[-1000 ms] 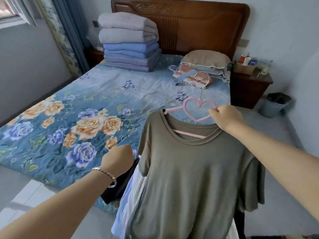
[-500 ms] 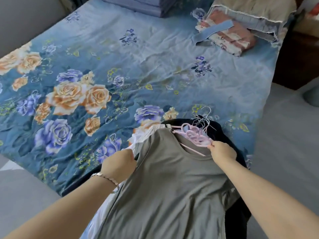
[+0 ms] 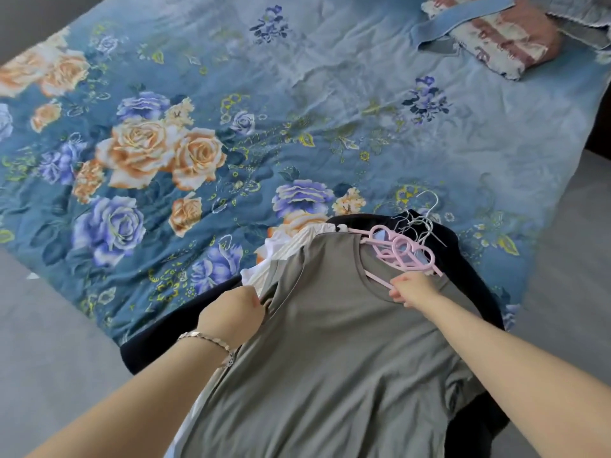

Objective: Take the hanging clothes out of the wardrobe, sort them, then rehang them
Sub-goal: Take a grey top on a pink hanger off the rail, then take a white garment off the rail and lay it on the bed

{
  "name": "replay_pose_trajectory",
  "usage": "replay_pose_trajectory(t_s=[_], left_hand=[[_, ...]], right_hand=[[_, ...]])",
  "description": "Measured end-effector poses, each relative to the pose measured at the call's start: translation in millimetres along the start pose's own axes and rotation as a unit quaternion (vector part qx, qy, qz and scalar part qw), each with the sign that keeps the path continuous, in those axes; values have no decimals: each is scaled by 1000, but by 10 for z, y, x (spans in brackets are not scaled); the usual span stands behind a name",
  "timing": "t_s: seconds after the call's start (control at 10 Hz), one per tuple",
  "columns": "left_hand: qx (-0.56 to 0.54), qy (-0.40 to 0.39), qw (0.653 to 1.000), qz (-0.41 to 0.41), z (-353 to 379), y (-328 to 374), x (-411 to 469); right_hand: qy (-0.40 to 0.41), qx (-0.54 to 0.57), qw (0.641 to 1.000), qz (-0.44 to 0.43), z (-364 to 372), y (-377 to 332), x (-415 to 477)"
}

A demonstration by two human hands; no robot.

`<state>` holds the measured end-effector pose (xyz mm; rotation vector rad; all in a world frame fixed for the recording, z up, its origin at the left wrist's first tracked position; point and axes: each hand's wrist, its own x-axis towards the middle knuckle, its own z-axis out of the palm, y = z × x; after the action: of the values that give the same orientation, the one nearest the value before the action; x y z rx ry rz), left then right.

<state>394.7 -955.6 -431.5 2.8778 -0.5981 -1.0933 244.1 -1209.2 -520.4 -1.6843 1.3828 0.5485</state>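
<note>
A stack of clothes on hangers lies at the near edge of the bed (image 3: 330, 94). A grey-brown T-shirt (image 3: 324, 342) is on top. White garments (image 3: 287, 249) and a black garment (image 3: 469, 269) show beneath it. Several pink heart-shaped hangers (image 3: 401, 252) with metal hooks (image 3: 420, 219) bunch at the collar. My right hand (image 3: 411, 289) pinches the pink hanger bar at the neckline. My left hand (image 3: 231, 314), with a bracelet on the wrist, grips the clothes at the T-shirt's left shoulder; its fingers are hidden.
The bed has a blue floral cover with orange and purple roses. A folded patterned cloth (image 3: 496, 38) and a pillow edge (image 3: 582, 21) lie at the far right. Grey floor (image 3: 49, 342) runs along the bed's left and right sides.
The stack of clothes has come down from hanging in the air onto the bed's near edge. My right hand slid from the hanger's heart to the bar at the collar.
</note>
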Motion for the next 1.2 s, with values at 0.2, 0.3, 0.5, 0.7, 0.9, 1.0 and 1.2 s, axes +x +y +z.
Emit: replay_pose_trajectory(t_s=[0.2, 0.3, 0.5, 0.7, 0.9, 1.0, 1.2], left_hand=[[-15, -2, 1000, -6, -213, -472, -357], [-41, 24, 998, -27, -445, -879, -728], [-117, 96, 985, -78, -789, -2123, -1709], [-141, 184, 957, -172, -987, -3674, -3048], [-197, 235, 898, -314, -1071, -5109, -4530], [-224, 247, 857, -392, -947, -5598, -5301], [-275, 291, 735, -547, -484, -6075, -6686]], right_hand=[[-43, -110, 987, -110, 330, -674, -721], [-67, -205, 961, -176, 575, -1124, -1335], [-103, -375, 862, -326, 1444, -1953, -2863], [-101, -499, 722, -468, 2706, -2587, -4605], [-98, -578, 531, -612, 4012, -2936, -6406], [-121, -594, 452, -654, 4568, -2930, -7180], [-193, -589, 302, -724, 5414, -2611, -8517]])
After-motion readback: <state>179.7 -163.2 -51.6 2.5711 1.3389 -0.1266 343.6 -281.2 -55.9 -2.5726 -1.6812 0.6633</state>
